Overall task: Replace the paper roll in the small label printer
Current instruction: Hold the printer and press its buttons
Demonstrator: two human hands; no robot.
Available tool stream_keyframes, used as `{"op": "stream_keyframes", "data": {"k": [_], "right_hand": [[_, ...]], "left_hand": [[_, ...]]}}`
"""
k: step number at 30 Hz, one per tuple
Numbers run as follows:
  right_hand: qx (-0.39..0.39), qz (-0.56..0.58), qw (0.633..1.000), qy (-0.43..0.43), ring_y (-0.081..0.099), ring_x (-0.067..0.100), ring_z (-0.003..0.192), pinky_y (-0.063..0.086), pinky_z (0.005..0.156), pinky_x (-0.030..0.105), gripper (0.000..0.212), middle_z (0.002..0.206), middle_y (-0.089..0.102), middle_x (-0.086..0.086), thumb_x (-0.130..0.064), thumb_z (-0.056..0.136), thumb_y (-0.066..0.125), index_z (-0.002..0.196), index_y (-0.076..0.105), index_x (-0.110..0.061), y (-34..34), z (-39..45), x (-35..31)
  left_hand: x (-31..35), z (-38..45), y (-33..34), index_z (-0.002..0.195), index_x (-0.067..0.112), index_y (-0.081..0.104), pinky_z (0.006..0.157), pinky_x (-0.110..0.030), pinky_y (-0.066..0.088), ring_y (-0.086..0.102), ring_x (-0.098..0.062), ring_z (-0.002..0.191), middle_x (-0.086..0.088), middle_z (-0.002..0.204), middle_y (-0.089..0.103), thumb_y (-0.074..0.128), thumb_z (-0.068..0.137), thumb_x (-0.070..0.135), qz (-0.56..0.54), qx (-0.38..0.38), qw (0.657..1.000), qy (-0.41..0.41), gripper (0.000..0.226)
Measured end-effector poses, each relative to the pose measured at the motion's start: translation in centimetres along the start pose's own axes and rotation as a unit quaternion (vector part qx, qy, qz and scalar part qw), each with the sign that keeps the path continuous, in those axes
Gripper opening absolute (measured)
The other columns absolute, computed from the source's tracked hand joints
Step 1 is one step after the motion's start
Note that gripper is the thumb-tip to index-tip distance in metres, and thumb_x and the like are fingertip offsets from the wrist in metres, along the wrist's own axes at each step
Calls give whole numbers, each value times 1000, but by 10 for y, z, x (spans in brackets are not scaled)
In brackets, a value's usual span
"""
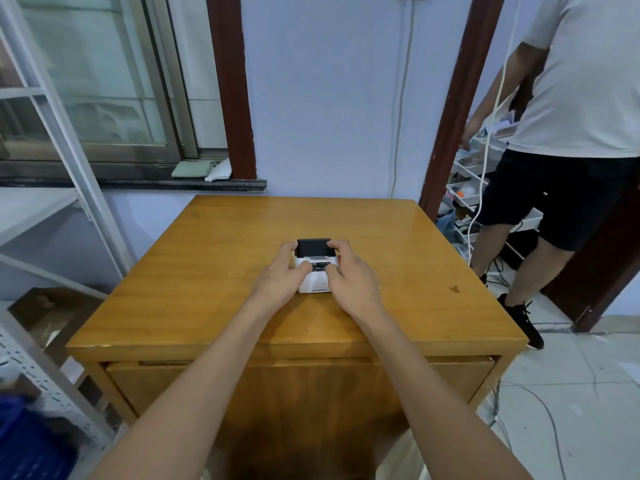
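Label printer [314,268] gripped from both sides near the middle of my wooden table [214,258].

Beyond the table's right edge a bystander [581,109] stands in the doorway. My left hand [277,276] and right hand [349,275] each clasp the printer's white body, thumbs pressed on its front just below the black lid [313,247].

We see two bare forearms reaching in from the bottom edge, with no sleeves, watch, bracelet or gloves on them. Our left hand [282,277] and right hand [349,277] are bare too, and no rings show on the fingers [341,244]. The nails look short and plain. Our clothing is out of view.
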State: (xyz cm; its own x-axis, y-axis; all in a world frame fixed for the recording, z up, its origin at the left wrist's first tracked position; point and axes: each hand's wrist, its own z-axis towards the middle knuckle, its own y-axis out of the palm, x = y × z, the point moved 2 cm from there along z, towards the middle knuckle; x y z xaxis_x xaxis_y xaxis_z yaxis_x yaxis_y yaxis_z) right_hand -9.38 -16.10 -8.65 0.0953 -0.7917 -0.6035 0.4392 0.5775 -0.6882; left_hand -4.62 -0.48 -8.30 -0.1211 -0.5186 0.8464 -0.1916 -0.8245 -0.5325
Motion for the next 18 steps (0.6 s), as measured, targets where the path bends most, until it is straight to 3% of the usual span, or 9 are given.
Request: {"op": "stream_keyframes", "data": {"k": [10,18], "right_hand": [[17,-10,1000,-19,57,20,75,36,61,33,43,90,54,-7,-21,98,47,140,47,-23,2,0,2],[26,-15,999,-26,57,20,75,31,54,32,40,88,56,-5,-22,100,47,140,48,-22,2,1,3]], "left_hand": [[-1,4,1,150,38,38,73,-38,47,61,-22,76,-2,81,62,53,90,42,-3,-3,1000,0,62],[-2,5,1,149,40,38,88,-49,54,62,-23,79,-3,82,64,50,82,48,-15,-12,1000,-3,69]]}}
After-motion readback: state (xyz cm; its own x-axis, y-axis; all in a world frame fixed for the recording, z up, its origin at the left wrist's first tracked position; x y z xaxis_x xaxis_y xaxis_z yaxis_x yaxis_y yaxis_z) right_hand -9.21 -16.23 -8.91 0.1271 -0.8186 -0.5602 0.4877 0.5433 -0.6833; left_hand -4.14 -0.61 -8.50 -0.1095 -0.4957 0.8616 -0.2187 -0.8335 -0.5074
